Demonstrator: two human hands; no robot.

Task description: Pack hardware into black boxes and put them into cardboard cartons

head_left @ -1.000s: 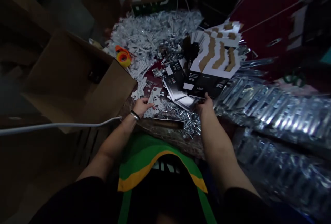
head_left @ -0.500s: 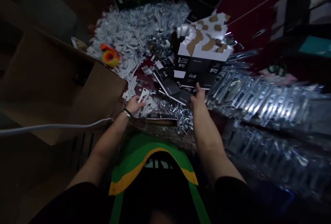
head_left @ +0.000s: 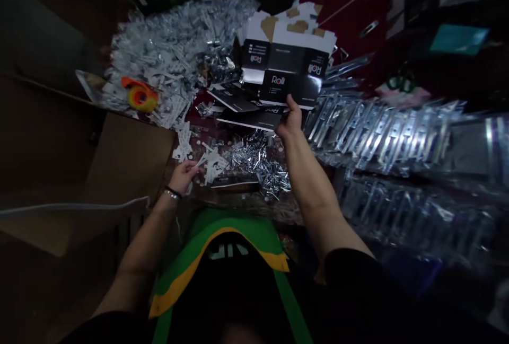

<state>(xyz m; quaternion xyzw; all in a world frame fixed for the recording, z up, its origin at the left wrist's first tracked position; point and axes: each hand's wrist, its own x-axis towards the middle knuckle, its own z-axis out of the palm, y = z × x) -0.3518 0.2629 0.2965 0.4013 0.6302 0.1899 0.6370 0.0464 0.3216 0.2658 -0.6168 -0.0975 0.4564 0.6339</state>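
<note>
My right hand [head_left: 292, 120] grips the near edge of a flat, unfolded black-and-white printed carton [head_left: 289, 63], thumb on top. Dark printed cartons [head_left: 254, 118] lie beneath and to its left. My left hand [head_left: 183, 175], a dark band and a metal bracelet at its wrist, pinches a thin white cut-out piece [head_left: 202, 160] at the near edge of the table. Similar white pieces [head_left: 214, 162] lie in a small heap just right of it. Between my hands spreads a pile of small shiny metal pins or screws [head_left: 258, 158].
A large heap of small clear bags [head_left: 170, 42] covers the back left, with an orange-yellow tape dispenser [head_left: 141, 96] on it. An open cardboard box [head_left: 127, 148] stands left. Rows of bagged metal parts [head_left: 389, 129] fill the right, near green-handled scissors [head_left: 401, 83].
The view has shifted right. The carton in my right hand is pushed away, over the other cartons. My left hand has drawn back slightly leftward from the white heap, still pinching a piece.
</note>
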